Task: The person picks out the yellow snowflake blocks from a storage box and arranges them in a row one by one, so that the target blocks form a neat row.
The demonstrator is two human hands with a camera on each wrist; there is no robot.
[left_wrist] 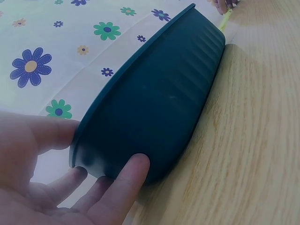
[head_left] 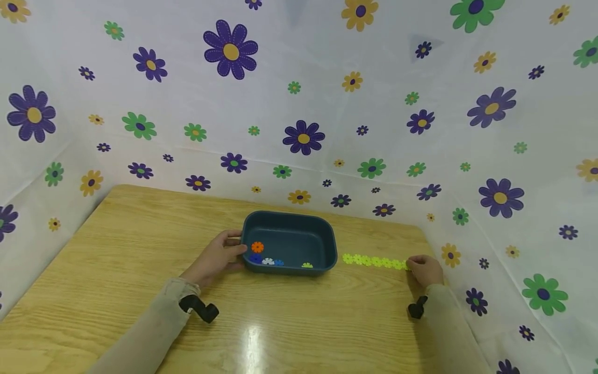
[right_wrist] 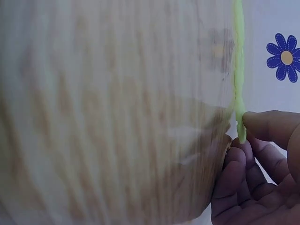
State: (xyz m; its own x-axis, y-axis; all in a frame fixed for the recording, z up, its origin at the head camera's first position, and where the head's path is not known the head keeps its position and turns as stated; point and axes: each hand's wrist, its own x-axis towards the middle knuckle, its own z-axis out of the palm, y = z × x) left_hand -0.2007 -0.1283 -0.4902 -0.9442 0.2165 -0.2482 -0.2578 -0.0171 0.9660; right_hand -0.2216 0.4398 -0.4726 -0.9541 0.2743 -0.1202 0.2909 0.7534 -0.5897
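A dark teal plastic basin (head_left: 289, 269) stands on the table, and my left hand (head_left: 223, 255) holds its left end. In the left wrist view the fingers (left_wrist: 139, 164) press on the basin's outer wall (left_wrist: 140, 103), with one digit reaching over the rim. To the right of the basin runs a straight chain of yellow-green snowflake discs (head_left: 376, 262), linked edge to edge. My right hand (head_left: 426, 270) pinches the right end of this chain between thumb and fingers. The right wrist view shows the chain (right_wrist: 239, 56) edge-on, low along the tabletop.
Inside the basin, along its near side, lie loose snowflake discs: orange (head_left: 257, 247), dark blue (head_left: 255, 258), white (head_left: 268, 261), lighter blue (head_left: 279, 263) and yellow-green (head_left: 307, 265). A flower-printed cloth (head_left: 261, 104) hangs behind and beside the wooden table (head_left: 299, 317).
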